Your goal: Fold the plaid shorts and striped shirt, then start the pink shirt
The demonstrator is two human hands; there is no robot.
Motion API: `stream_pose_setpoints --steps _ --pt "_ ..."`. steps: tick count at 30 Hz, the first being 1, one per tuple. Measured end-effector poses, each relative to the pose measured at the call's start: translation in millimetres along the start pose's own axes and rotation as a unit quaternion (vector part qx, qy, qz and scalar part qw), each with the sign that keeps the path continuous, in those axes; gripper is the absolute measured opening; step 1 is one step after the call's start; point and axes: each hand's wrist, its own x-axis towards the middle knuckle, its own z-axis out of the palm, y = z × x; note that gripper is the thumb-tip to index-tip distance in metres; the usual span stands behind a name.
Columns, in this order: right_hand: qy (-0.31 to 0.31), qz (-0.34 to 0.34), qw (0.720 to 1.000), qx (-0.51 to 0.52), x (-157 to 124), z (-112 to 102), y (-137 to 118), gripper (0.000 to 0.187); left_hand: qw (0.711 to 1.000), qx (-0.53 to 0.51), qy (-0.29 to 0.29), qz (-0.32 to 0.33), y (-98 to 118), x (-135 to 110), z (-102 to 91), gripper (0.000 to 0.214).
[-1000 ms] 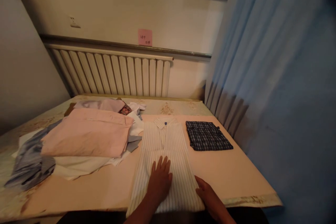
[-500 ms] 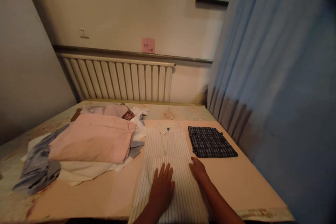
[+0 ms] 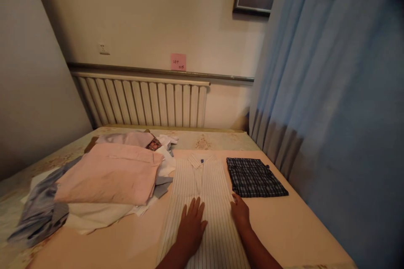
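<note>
A white shirt (image 3: pixel 186 180) with dark stripes lies front up, its sides folded in to make a long narrow strip, the collar at the far end. My left hand (image 3: pixel 190 227) rests flat on the middle of it, fingers stretched out. At the shirt's right edge, my right hand (image 3: pixel 241 214) has its fingers curled in and appears to pinch the cloth there; the fingertips are partly hidden. Just beyond that hand, a folded dark checked garment (image 3: pixel 256 178) lies flat.
A heap of clothes sits at the left, topped by a folded pink cloth (image 3: pixel 110 174), with a grey-blue garment (image 3: pixel 41 210) hanging out. A pale orange sheet (image 3: pixel 284 227) covers the bed. Behind stands a radiator (image 3: pixel 151 101); a blue curtain (image 3: pixel 315 92) borders the right side.
The view has tilted up slightly, so the bed sits lower in the picture. My right hand's fingers are more curled at the shirt's edge. The left hand stays flat on the shirt.
</note>
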Motion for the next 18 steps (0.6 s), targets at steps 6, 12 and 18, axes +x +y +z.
stream_pose_setpoints --steps 6,12,18 --pt "0.075 -0.084 0.983 -0.147 -12.0 13.5 -12.7 0.049 1.0 0.008 0.015 0.011 -4.1 0.6 -0.6 0.054" --pt "-0.072 -0.348 0.902 -0.246 -26.3 37.5 -17.5 0.049 1.0 0.0 0.018 0.01 -5.2 2.0 -2.7 0.055" --pt "-0.126 -0.335 0.891 -0.28 -26.1 34.7 -16.1 0.058 1.0 0.004 0.018 0.023 -11.6 4.0 -2.1 0.057"
